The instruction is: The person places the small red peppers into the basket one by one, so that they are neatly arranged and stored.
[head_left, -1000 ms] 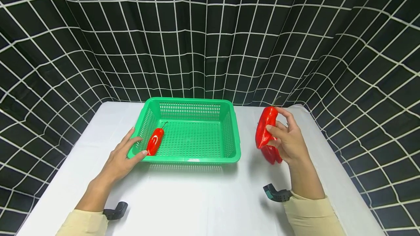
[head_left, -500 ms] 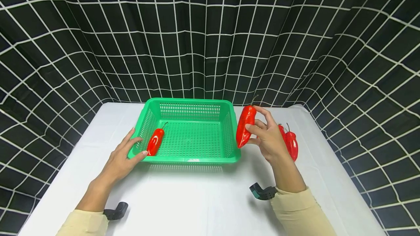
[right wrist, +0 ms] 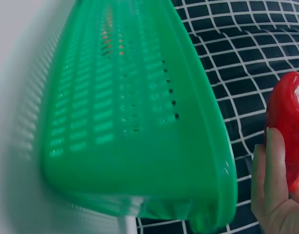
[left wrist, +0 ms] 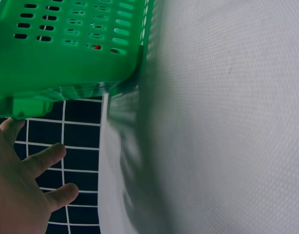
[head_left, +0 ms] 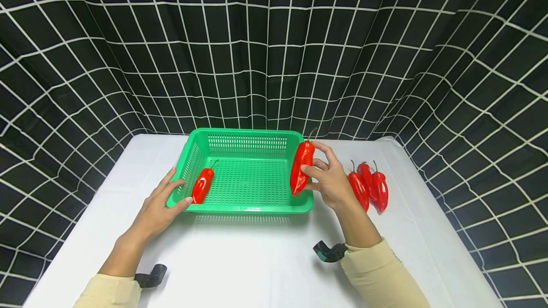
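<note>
My right hand (head_left: 327, 179) grips a long red pepper (head_left: 301, 167) and holds it upright above the right rim of the green basket (head_left: 257, 207). In the right wrist view the same pepper (right wrist: 286, 126) shows beside my fingers (right wrist: 271, 165), with the basket wall (right wrist: 140, 122) to its left. A second red pepper (head_left: 203, 184) lies inside the basket at its left side. My left hand (head_left: 160, 206) rests with straight fingers against the basket's front left corner; the left wrist view shows the fingers (left wrist: 40, 158) under that corner (left wrist: 66, 58).
Three more red peppers (head_left: 369, 185) lie together on the white table (head_left: 257, 260) to the right of the basket. A black curtain with a white grid (head_left: 274, 51) hangs around the table on the far and side edges.
My right hand has carried the pepper leftwards from the table's right side to the basket's right rim, uncovering the peppers lying behind it. The left hand has stayed put.
</note>
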The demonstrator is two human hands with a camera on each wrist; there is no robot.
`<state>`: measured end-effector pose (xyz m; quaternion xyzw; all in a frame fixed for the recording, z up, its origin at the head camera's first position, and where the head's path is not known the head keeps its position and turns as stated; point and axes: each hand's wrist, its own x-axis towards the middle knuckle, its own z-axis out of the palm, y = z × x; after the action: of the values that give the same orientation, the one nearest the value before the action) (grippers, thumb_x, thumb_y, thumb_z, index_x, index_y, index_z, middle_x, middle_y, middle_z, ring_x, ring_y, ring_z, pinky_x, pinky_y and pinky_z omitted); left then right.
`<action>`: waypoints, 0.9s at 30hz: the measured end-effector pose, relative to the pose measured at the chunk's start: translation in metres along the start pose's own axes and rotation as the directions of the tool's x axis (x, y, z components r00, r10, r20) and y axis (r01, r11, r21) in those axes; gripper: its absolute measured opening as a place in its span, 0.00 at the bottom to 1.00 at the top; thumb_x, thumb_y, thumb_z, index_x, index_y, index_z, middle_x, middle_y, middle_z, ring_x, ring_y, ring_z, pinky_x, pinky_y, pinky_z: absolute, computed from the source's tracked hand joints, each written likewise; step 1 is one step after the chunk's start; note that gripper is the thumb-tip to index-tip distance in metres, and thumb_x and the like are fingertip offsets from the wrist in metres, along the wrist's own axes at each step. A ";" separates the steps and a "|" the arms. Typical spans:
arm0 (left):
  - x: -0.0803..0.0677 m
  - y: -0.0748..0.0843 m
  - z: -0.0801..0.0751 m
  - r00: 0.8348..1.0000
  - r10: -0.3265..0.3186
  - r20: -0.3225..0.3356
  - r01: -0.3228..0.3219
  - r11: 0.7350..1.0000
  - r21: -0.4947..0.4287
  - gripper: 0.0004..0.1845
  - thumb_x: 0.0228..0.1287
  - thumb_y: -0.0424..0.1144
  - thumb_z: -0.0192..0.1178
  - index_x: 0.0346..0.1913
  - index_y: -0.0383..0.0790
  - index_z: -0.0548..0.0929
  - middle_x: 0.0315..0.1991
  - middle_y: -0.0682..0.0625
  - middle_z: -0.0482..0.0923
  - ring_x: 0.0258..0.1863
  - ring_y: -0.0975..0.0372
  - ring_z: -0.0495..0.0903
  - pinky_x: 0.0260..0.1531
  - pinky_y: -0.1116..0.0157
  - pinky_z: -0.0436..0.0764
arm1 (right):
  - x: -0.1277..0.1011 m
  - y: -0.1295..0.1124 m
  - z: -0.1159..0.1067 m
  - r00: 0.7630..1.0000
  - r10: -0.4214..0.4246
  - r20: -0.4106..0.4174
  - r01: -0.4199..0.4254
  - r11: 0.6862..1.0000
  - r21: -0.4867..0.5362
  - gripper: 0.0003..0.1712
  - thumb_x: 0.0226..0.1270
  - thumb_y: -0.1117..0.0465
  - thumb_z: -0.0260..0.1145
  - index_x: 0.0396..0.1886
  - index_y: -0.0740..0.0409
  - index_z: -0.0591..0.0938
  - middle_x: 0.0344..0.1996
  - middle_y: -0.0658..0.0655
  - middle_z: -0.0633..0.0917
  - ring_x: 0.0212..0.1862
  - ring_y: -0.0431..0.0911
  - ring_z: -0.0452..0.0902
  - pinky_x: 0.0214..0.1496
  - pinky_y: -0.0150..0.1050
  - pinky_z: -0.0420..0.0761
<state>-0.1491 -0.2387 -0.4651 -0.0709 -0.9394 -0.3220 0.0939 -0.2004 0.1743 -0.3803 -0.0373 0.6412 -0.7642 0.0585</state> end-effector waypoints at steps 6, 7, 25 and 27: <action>0.000 0.000 0.002 1.000 0.006 -0.013 -0.005 1.000 0.007 0.27 0.64 0.54 0.60 0.61 0.44 0.73 0.76 0.48 0.48 0.68 0.38 0.56 0.52 0.31 0.61 | 0.004 0.004 0.013 1.000 0.004 0.025 -0.004 1.000 0.012 0.38 0.63 0.70 0.66 0.69 0.46 0.64 0.48 0.67 0.76 0.48 0.60 0.78 0.34 0.52 0.83; 0.000 0.000 0.002 1.000 0.007 -0.015 -0.007 1.000 0.008 0.27 0.64 0.53 0.60 0.61 0.44 0.73 0.76 0.48 0.48 0.68 0.38 0.56 0.52 0.31 0.61 | 0.004 0.004 0.015 1.000 0.006 0.030 -0.007 1.000 0.016 0.37 0.63 0.70 0.66 0.69 0.45 0.65 0.47 0.67 0.76 0.48 0.61 0.78 0.34 0.52 0.83; 0.000 0.001 0.002 1.000 0.018 -0.021 -0.018 1.000 0.005 0.27 0.64 0.54 0.59 0.61 0.44 0.73 0.76 0.47 0.48 0.67 0.39 0.57 0.51 0.30 0.61 | 0.020 0.022 0.058 0.992 0.079 0.100 -0.080 0.997 0.001 0.37 0.62 0.71 0.66 0.68 0.44 0.66 0.48 0.67 0.76 0.48 0.61 0.78 0.34 0.53 0.83; 0.000 0.001 0.002 1.000 0.019 -0.020 -0.018 1.000 0.004 0.28 0.64 0.55 0.59 0.61 0.44 0.73 0.76 0.47 0.48 0.67 0.39 0.57 0.51 0.30 0.61 | 0.021 0.023 0.061 0.992 0.080 0.098 -0.081 0.997 0.004 0.36 0.62 0.71 0.67 0.66 0.43 0.67 0.48 0.67 0.76 0.47 0.61 0.78 0.34 0.53 0.83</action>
<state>-0.1489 -0.2367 -0.4659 -0.0762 -0.9383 -0.3202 0.1063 -0.2125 0.1079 -0.3927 -0.0483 0.6354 -0.7611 0.1206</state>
